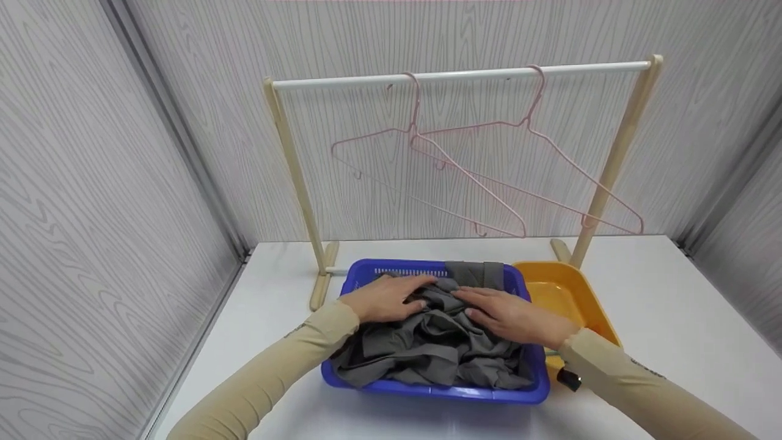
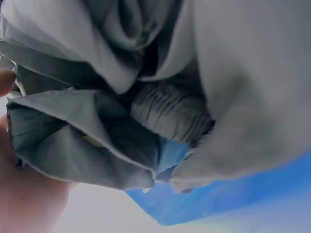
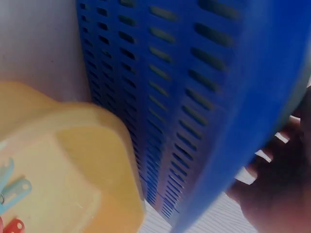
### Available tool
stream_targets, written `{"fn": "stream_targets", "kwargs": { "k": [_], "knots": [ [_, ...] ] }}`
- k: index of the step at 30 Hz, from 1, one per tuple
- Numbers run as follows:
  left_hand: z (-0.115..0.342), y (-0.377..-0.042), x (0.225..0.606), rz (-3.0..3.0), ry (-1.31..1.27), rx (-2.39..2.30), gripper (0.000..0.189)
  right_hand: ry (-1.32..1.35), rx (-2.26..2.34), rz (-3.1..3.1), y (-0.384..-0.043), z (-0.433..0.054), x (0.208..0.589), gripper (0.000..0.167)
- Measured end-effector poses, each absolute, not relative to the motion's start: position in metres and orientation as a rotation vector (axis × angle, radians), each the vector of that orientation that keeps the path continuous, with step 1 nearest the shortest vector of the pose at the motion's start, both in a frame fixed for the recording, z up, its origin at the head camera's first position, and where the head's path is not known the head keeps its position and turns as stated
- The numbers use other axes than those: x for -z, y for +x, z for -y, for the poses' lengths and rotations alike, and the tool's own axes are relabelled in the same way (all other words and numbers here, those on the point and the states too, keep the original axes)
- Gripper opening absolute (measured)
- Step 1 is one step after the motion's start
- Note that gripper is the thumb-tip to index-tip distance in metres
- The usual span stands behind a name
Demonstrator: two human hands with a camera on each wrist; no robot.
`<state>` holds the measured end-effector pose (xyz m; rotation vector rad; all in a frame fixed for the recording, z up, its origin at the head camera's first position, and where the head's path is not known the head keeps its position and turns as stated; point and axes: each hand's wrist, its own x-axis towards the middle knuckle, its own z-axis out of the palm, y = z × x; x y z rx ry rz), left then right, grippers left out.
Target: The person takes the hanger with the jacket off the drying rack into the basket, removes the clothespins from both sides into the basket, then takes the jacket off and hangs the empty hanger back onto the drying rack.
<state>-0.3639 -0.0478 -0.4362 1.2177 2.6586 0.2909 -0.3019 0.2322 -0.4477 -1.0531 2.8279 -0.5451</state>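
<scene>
Dark grey clothes point(image 1: 421, 345) lie crumpled in a blue plastic basket point(image 1: 455, 392), with one flat fold draped over its far rim. On the left part of the pile rests my left hand point(image 1: 386, 298), fingers stretched out across the fabric. My right hand point(image 1: 507, 313) lies on the right part, its fingers extended toward the left fingertips. In the left wrist view, a gathered, elastic-looking band point(image 2: 170, 111) shows among the folds. The slotted basket side point(image 3: 160, 92) fills much of the right wrist view, with the right fingers dark beyond its rim.
A yellow tray point(image 1: 559, 299) stands right of the basket, holding turquoise clips point(image 3: 17, 191) and a red one point(image 3: 15, 225). A small black object point(image 1: 569, 380) is near it. Behind stands a wooden rack with a white bar point(image 1: 342, 81) and two pink hangers point(image 1: 418, 95).
</scene>
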Motion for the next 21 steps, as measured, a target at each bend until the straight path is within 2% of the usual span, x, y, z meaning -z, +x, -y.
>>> {"fn": "stream_targets", "kwargs": {
  "k": [6,14,21],
  "knots": [
    [0.042,-0.360,0.438,-2.615,1.153,-0.115,0.052,-1.011,0.536,-2.735,-0.305,-0.232,0.454,0.051],
    [0.052,-0.358,0.436,-2.674,1.171,-0.208,0.053,-1.049,0.760,-2.886,-0.316,-0.244,0.448,0.042],
    [0.078,-0.367,0.431,-2.829,1.148,-0.336,0.051,-0.843,0.748,-3.153,-0.343,-0.269,0.453,0.036]
  ]
}}
